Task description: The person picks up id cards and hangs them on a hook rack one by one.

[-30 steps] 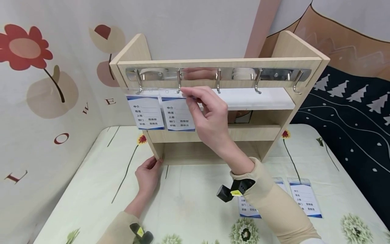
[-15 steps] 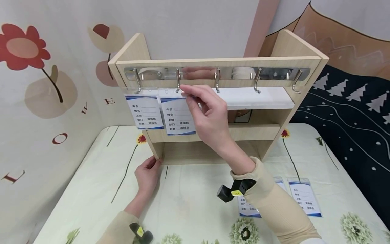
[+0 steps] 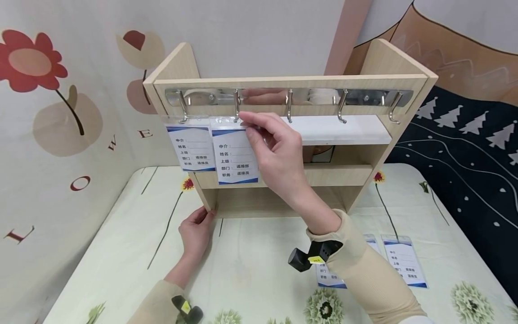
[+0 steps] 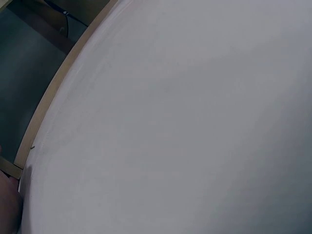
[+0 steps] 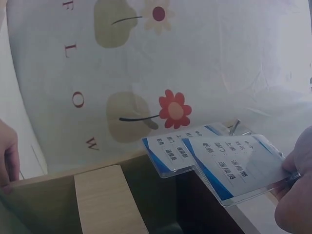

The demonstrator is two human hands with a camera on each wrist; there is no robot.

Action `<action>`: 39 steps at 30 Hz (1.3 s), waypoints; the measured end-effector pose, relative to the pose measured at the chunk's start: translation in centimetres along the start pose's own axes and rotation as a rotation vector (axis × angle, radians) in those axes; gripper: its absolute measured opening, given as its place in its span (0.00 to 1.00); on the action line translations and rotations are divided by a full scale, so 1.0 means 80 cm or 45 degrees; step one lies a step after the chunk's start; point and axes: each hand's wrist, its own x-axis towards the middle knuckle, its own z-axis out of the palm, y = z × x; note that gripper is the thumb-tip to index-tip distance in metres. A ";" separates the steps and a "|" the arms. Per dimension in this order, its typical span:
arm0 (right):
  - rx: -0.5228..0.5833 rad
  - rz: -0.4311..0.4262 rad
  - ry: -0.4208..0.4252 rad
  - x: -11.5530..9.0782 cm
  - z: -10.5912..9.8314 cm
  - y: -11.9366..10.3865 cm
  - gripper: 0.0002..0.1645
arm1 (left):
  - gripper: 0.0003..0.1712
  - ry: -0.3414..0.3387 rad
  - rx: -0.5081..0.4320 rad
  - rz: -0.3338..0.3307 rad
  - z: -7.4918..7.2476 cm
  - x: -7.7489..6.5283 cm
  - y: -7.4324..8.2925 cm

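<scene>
My right hand [image 3: 281, 150] pinches a clear-sleeved ID badge [image 3: 236, 157] by its top right corner, at the second hook [image 3: 237, 105] from the left. Whether the hook passes through the badge's slot I cannot tell. In the right wrist view this badge [image 5: 236, 168] tilts outward, in front of another. That other ID badge [image 3: 192, 148] hangs at the leftmost hook [image 3: 183, 107]. Down at the lower left corner of the wooden shelf [image 3: 283, 175], my left hand [image 3: 196, 236] grips the side panel; only a bit of this hand [image 4: 9, 204] shows in the left wrist view.
A metal hook rail [image 3: 315, 98] runs along the shelf's upper front, with further hooks to the right. On the floral tablecloth [image 3: 251, 270] lie more badges [image 3: 404, 263], partly hidden by my right forearm. Printed curtains stand behind and at both sides.
The lower edge of the pinched badge has dropped and swung outward, so its face shows longer. My right hand has barely shifted; my left hand has stayed on the shelf corner.
</scene>
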 end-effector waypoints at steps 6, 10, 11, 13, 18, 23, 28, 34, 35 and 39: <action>0.016 0.052 -0.008 -0.001 -0.001 -0.002 0.14 | 0.18 0.004 -0.003 -0.006 0.000 0.000 -0.001; 0.010 0.078 -0.006 -0.002 -0.002 -0.001 0.15 | 0.18 0.003 -0.010 -0.004 0.001 0.001 -0.001; 0.006 0.078 -0.005 -0.002 -0.002 0.001 0.15 | 0.18 0.002 -0.013 -0.006 0.001 0.001 -0.001; 0.005 0.074 -0.001 -0.002 -0.002 0.005 0.16 | 0.18 -0.002 -0.020 -0.008 0.002 0.001 -0.001; -0.033 -0.007 0.029 -0.001 0.001 0.015 0.15 | 0.18 0.003 -0.035 -0.008 0.003 0.001 -0.002; -0.139 -0.111 0.099 -0.002 0.005 0.025 0.14 | 0.17 0.008 -0.033 -0.006 0.003 0.001 -0.001; -0.142 -0.139 0.141 -0.003 0.008 0.029 0.15 | 0.17 0.007 -0.018 0.005 0.004 0.002 -0.001; -0.055 -0.145 0.162 -0.004 0.008 0.030 0.15 | 0.17 0.015 -0.019 -0.005 0.002 0.002 -0.002; -0.041 -0.144 0.165 -0.004 0.007 0.031 0.15 | 0.17 0.018 -0.021 -0.003 0.002 0.002 -0.002; 0.004 -0.143 0.167 -0.007 0.006 0.032 0.16 | 0.17 0.025 -0.028 0.015 0.002 0.002 -0.003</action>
